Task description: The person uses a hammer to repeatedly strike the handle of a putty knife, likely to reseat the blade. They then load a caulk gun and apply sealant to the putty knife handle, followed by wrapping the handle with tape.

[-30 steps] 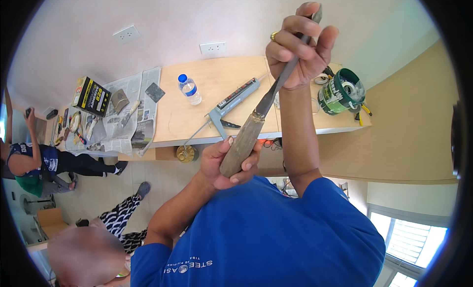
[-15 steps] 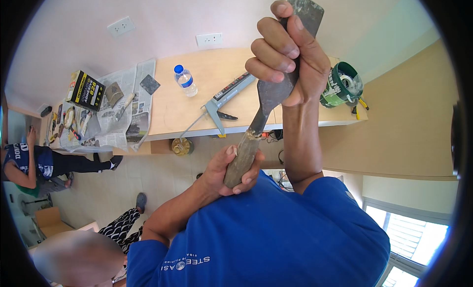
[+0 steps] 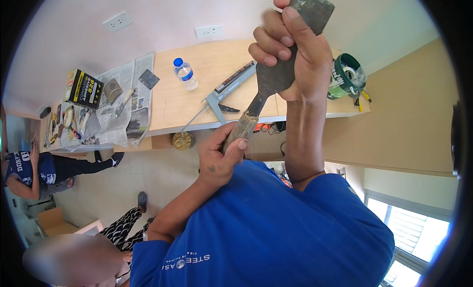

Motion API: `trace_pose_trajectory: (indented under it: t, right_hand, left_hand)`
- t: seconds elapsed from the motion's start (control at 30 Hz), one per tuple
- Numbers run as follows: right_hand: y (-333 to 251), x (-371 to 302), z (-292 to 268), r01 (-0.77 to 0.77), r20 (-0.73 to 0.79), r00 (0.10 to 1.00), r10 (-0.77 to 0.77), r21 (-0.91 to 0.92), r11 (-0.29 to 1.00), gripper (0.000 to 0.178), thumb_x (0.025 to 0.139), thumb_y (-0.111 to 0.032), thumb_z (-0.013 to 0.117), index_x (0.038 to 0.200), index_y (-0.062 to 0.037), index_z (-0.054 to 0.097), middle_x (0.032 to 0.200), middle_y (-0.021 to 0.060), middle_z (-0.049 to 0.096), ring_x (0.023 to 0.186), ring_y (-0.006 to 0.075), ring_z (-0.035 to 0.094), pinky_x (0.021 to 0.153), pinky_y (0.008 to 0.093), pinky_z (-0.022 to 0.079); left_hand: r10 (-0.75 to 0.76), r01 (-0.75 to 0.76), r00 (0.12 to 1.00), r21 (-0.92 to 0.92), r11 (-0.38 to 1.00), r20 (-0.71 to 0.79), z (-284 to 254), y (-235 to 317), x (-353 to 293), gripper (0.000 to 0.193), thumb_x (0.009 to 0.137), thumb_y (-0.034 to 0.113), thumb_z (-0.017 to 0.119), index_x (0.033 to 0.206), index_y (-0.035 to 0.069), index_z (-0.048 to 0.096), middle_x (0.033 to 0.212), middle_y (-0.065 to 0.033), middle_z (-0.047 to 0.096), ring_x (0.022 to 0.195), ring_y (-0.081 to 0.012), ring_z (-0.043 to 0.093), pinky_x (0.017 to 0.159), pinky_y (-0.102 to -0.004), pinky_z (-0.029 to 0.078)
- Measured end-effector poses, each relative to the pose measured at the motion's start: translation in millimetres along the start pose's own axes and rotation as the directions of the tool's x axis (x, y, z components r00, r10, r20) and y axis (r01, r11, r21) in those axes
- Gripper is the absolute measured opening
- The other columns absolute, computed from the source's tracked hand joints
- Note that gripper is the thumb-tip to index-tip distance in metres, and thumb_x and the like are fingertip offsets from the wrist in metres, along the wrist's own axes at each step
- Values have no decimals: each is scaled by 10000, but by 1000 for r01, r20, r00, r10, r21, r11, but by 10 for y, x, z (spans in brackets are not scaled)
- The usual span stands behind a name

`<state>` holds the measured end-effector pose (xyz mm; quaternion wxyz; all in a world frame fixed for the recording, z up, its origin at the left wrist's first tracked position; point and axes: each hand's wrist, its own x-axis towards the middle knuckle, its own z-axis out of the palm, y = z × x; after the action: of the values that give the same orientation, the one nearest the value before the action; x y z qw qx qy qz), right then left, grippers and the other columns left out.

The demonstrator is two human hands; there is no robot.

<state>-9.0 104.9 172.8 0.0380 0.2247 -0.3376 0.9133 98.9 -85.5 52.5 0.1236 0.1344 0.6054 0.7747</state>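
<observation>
A putty knife with a worn wooden handle [image 3: 245, 125] and a dark, broad metal blade [image 3: 276, 76] is held up in front of me, tilted, blade end up and to the right. My left hand [image 3: 221, 156] is wrapped round the handle. My right hand [image 3: 300, 50] is closed on the blade, fingers on one side and thumb on the other. Beyond its fingertips sticks out a flat, stained metal end [image 3: 313, 12]; I cannot tell whether it belongs to the same blade or is a separate plate.
On the wooden counter [image 3: 170, 112] are a grey caulking gun [image 3: 224, 92], a water bottle [image 3: 185, 75], a green bucket [image 3: 347, 77] and newspaper [image 3: 140, 97] with a metal plate [image 3: 149, 80], a black-and-yellow box [image 3: 84, 89] and tools. Two people are at left.
My left hand has turned and shifted up along the handle, its thumb now showing on the near side. The right hand and the blade end have moved slightly right.
</observation>
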Motion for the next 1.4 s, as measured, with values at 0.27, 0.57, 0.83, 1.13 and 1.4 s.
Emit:
trace_pose_trajectory:
  t: [0.27,0.57,0.83,1.13,1.4]
  right_hand:
    - [149,16,-107,19,-145,989,-23,-33,999,219,1089,-163,552,1270,-41,568,755,-36,394,613,61,364,551,254,362]
    - [177,59,-60,9,-83,997,-11,-15,1000,399,1073,-299,571,1317,15,539,812,21,467,644,98,421,536,264,382]
    - [27,378,-251,26,-230,972,-43,-73,997,442,1050,-344,621,1260,35,530,846,56,522,643,118,471,486,270,399]
    - [172,161,-326,-61,-439,898,-38,-209,976,362,909,-52,569,1254,-12,466,769,1,420,588,70,383,450,231,309]
    - [103,118,-541,-94,-513,857,-47,-245,965,339,869,-78,564,1193,-33,474,773,-3,421,589,65,398,452,233,343]
  left_hand:
    - [-66,67,997,26,997,-51,-26,63,26,469,1032,346,685,1279,-52,649,836,-75,670,623,-119,595,545,-264,474]
    - [-104,173,974,-363,915,201,-90,46,159,504,1049,414,635,1259,-45,632,848,-115,662,574,-146,572,526,-278,480]
    - [-150,359,910,-556,750,385,-98,55,285,549,1048,459,621,1306,-26,606,846,-121,642,552,-160,570,508,-281,481]
    - [-280,370,927,-485,792,251,76,-73,135,430,1023,342,660,1246,-24,632,801,-125,649,525,-163,557,487,-280,476]
    - [-339,427,899,-381,820,277,110,-149,276,533,1029,402,621,1317,-46,591,805,-135,652,524,-181,554,493,-294,468]
